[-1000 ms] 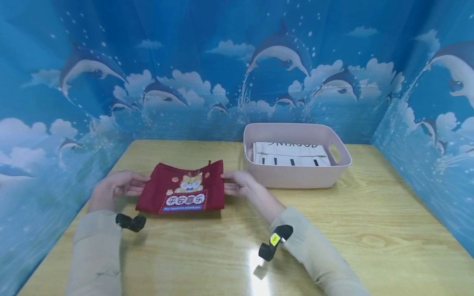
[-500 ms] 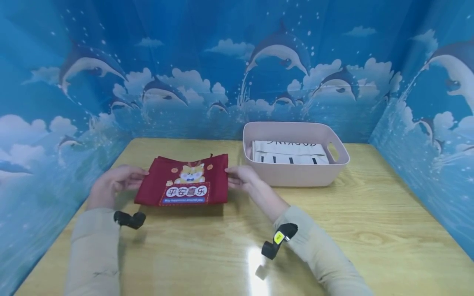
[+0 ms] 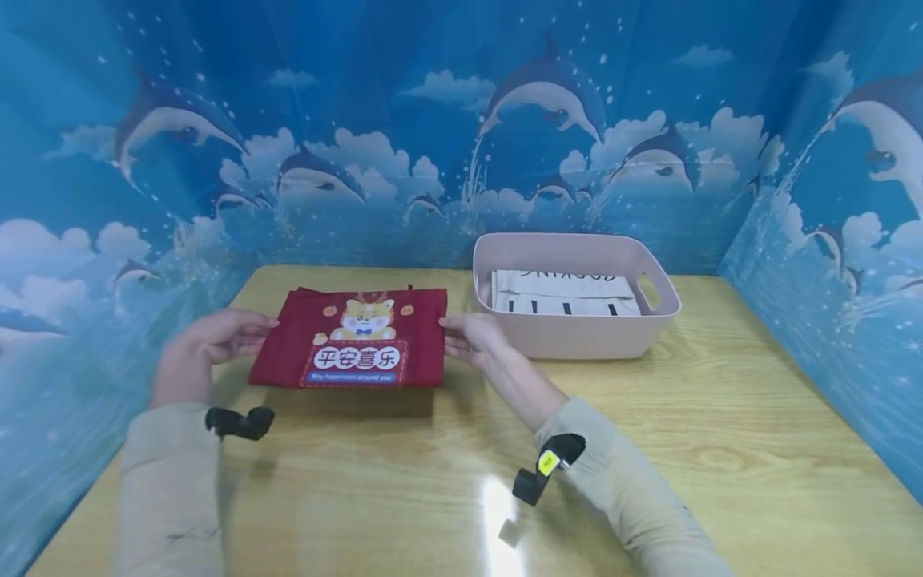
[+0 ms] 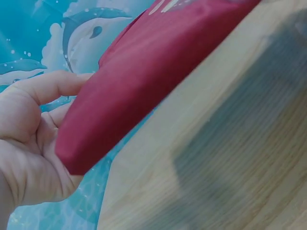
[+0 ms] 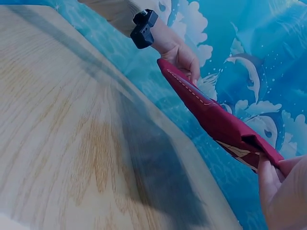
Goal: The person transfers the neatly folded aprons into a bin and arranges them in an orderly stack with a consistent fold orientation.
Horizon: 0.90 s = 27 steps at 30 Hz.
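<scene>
A folded dark red cloth [image 3: 277, 353], printed with a cartoon animal, Chinese characters and a blue strip, hangs above the table at the left in the head view. My left hand [image 3: 219, 340] pinches its left edge, thumb on top and other fingers beneath. The right edge is pinched by my right hand [image 3: 476, 336]. In the left wrist view the red cloth [image 4: 124, 100] slopes up from the left hand [image 4: 29, 129], clear of the wood. Both ends show in the right wrist view, between the left hand [image 5: 182, 56] and the right hand [image 5: 285, 191].
A pale pink basket [image 3: 577, 340] stands on the wooden table [image 3: 721, 433] at the back, right of the cloth. Inside it lies a folded white cloth [image 3: 562, 290] with black lettering. A blue dolphin-print curtain [image 3: 404, 104] encloses the back and sides.
Both hands have raised the red cloth off the table, and the gap with its shadow has grown. Its printed face now shows flatter. My left hand has shifted slightly left and up.
</scene>
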Tool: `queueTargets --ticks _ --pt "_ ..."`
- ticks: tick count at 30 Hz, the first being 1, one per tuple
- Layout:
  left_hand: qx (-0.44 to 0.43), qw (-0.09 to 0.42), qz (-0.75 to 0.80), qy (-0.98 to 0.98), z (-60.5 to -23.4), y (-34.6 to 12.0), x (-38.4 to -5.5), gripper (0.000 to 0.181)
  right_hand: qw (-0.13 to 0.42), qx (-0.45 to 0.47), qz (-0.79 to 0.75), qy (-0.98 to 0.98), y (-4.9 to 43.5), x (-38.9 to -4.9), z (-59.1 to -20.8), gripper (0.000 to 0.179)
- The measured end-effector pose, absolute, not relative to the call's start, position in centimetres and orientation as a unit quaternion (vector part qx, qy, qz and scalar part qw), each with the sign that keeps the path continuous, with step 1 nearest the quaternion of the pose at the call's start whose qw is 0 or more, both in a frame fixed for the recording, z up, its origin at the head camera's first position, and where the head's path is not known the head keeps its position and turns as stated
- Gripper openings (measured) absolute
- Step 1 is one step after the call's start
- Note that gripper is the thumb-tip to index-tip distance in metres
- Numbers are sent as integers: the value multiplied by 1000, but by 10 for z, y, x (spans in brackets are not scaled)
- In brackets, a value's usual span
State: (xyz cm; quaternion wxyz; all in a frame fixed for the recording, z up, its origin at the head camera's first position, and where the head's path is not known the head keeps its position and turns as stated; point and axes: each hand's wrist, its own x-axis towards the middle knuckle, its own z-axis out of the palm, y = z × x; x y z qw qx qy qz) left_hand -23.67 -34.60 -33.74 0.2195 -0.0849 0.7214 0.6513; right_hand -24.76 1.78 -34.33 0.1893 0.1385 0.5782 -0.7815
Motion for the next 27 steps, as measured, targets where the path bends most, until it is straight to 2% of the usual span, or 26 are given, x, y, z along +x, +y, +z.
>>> queueTargets --ticks 4,12,18,27 --pt "-86 218 659 715 -332 -346 -236 10 194 137 -785 572 19 -245 -339 27" --pt "-79 224 662 710 -325 -344 -234 25 204 132 -792 560 25 -242 -330 30" --pt "-60 219 653 723 -319 -336 -237 20 195 117 -789 571 34 -241 -320 24" --pt "-50 223 632 740 -317 -325 -240 10 188 113 -788 576 47 -241 -314 30"
